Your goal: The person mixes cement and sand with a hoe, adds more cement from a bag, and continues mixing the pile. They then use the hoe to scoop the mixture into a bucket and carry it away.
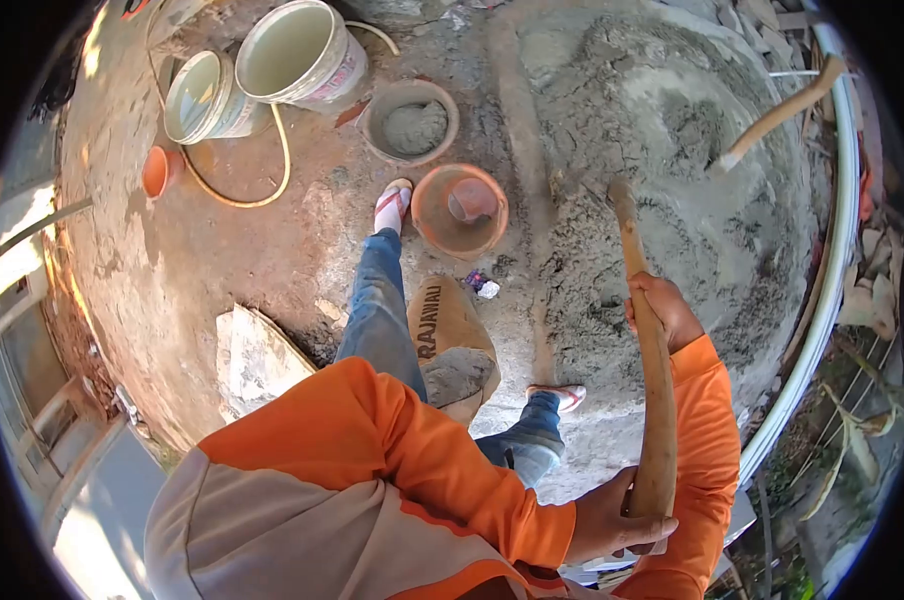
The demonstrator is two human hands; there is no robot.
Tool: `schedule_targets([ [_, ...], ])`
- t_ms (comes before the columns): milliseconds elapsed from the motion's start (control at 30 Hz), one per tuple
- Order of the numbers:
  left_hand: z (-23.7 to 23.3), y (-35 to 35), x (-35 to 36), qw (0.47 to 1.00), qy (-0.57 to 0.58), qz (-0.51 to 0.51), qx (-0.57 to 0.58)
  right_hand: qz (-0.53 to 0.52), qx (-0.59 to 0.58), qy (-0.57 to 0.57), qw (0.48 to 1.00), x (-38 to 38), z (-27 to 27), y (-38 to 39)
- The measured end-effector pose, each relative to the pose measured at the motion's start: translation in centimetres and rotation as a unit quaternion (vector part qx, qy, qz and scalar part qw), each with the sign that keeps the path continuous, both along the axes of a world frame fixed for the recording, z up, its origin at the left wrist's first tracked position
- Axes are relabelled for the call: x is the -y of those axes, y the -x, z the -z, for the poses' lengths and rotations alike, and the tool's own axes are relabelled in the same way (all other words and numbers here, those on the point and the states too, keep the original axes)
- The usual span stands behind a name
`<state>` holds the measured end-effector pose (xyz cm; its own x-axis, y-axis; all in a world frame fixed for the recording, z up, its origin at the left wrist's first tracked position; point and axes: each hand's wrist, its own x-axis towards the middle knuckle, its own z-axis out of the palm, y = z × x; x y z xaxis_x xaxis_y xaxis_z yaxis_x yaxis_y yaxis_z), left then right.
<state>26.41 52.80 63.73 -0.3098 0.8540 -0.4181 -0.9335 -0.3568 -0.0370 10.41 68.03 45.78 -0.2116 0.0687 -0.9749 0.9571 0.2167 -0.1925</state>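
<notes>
A long wooden handle (655, 385) runs from near my body up to the wet grey mortar (612, 120) on the right. My right hand (664, 308) is wrapped round its middle, and my left hand (617, 518) grips its lower end. The tool's far end sits in the mortar, where its head is mostly hidden. A second wooden handle (784, 112) slants out of the mortar at the upper right.
Two large water buckets (332, 85) (234, 118) with a hose (285, 160) stand upper left. Near my feet are a mortar bucket (372, 125), an orange bucket (430, 235) and a paper sack (452, 315). Pale pipes (822, 310) curve along the right.
</notes>
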Motion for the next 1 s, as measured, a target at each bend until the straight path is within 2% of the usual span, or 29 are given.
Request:
schedule_targets([
  [33, 0.2, -0.9, -0.2, 0.997, 0.035, -0.075, 0.011, -0.020, -0.012, -0.001, 1.000, 2.6, -0.5, 1.0],
  [67, 0.8, -0.8, 0.4, 0.996, 0.039, -0.084, 0.010, -0.029, -0.012, 0.003, 1.000, 4.9, -0.5, 1.9],
  [167, 2.5, 0.7, 3.1, 0.982, 0.149, -0.105, -0.045, -0.047, -0.041, 0.062, 0.996, 11.4, 0.7, 4.0],
  [267, 6.3, -0.1, 6.4, 0.944, 0.282, -0.075, -0.153, -0.084, -0.070, 0.113, 0.987, 17.3, 3.3, 4.1],
  [333, 11.9, -2.2, 8.5, 0.938, 0.302, 0.033, -0.169, -0.115, -0.137, 0.153, 0.972, 20.7, 6.6, 2.8],
  [400, 18.5, -5.5, 9.9, 0.893, 0.379, 0.118, -0.213, -0.144, -0.172, 0.163, 0.961, 23.4, 10.1, 0.8],
  [533, 28.4, -10.6, 11.3, 0.855, 0.458, 0.112, -0.213, -0.181, -0.245, 0.148, 0.941, 26.6, 15.9, -1.9],
  [600, 31.4, -12.2, 11.2, 0.832, 0.482, 0.181, -0.207, -0.156, -0.238, 0.158, 0.946, 27.1, 15.9, -2.3],
  [633, 29.6, -10.0, 12.4, 0.834, 0.477, 0.222, -0.164, -0.099, -0.223, 0.178, 0.953, 26.9, 15.6, -2.3],
  [667, 29.8, -10.2, 12.4, 0.837, 0.475, 0.221, -0.157, -0.043, -0.204, 0.196, 0.958, 26.5, 15.0, -2.5],
  [733, 30.2, -10.8, 12.1, 0.807, 0.522, 0.219, -0.166, -0.016, -0.189, 0.209, 0.959, 25.2, 13.4, -2.3],
  [800, 29.8, -11.2, 11.8, 0.797, 0.522, 0.234, -0.195, 0.040, -0.226, 0.231, 0.945, 22.9, 12.1, -2.8],
  [1000, 26.1, -12.6, 7.6, 0.780, 0.425, 0.334, -0.316, 0.241, -0.269, 0.138, 0.922, 10.7, 10.1, -7.0],
])
